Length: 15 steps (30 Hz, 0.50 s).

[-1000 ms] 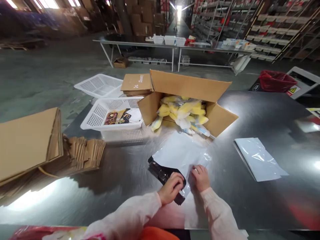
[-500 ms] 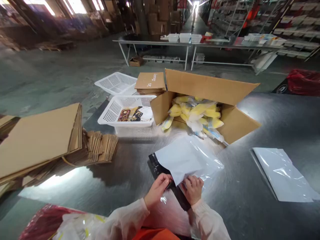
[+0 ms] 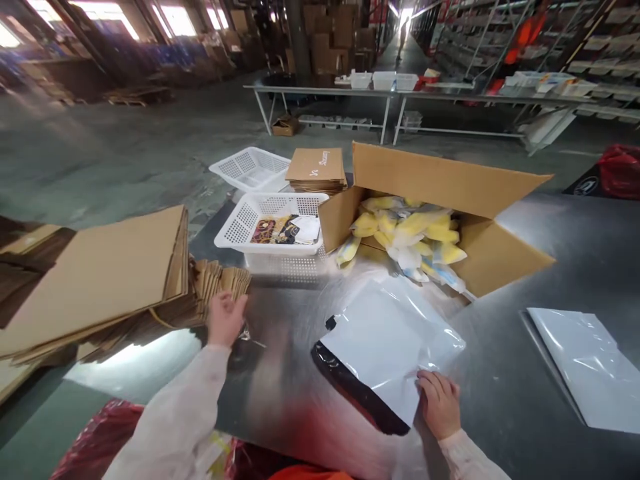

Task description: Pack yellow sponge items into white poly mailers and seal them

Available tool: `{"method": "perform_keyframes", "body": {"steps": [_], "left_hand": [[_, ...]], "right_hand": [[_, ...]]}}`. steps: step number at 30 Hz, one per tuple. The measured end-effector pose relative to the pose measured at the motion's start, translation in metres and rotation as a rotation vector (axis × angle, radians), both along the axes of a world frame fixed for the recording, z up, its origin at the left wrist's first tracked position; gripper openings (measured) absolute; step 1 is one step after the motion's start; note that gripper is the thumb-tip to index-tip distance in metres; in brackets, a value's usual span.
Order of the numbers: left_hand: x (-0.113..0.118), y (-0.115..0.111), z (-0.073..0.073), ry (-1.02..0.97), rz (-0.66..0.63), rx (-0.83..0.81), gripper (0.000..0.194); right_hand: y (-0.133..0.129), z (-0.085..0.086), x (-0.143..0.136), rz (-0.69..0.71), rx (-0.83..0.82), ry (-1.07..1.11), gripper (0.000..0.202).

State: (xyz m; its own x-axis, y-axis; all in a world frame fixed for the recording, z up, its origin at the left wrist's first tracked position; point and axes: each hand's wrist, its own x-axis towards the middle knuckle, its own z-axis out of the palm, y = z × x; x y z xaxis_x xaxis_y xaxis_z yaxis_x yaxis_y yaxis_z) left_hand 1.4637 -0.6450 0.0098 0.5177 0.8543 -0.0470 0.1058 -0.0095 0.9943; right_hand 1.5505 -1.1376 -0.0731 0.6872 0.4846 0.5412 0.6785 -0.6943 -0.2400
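Observation:
A white plastic mailing bag (image 3: 380,340) with a black flap (image 3: 350,387) lies on the metal table in front of me. My right hand (image 3: 441,403) has its fingers curled on the bag's near right edge, gripping it. Out to the left, my left hand (image 3: 226,320) is closed, fingertips together, in front of the bundled cardboard (image 3: 220,280). A thin, shiny clear strip (image 3: 253,339) trails from beneath its fingers; its upper end is hidden by the hand.
An open carton (image 3: 485,257) holds several yellow-and-white wrapped packets (image 3: 410,230). White baskets (image 3: 230,230) and flat cardboard (image 3: 316,167) stand left of it. Large folded cartons (image 3: 115,267) fill the left side. More white bags (image 3: 585,360) lie right. A red bag-lined bin (image 3: 100,440) sits below.
My left hand has left the bag and swung left with the thin strip. My right hand has shifted right along the bag's edge. The black flap now shows more fully.

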Motion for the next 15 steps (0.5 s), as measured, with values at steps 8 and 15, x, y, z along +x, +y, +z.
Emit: {"method": "perform_keyframes", "body": {"steps": [8, 15], "left_hand": [[0.110, -0.103, -0.053, 0.113, -1.587, 1.031, 0.031], [0.108, -0.105, -0.083, 0.195, -1.566, 0.802, 0.024]], "right_hand": [[0.010, -0.009, 0.000, 0.142, -0.108, -0.072, 0.032], [-0.013, -0.010, 0.009, 0.442, -0.148, 0.360, 0.028]]}}
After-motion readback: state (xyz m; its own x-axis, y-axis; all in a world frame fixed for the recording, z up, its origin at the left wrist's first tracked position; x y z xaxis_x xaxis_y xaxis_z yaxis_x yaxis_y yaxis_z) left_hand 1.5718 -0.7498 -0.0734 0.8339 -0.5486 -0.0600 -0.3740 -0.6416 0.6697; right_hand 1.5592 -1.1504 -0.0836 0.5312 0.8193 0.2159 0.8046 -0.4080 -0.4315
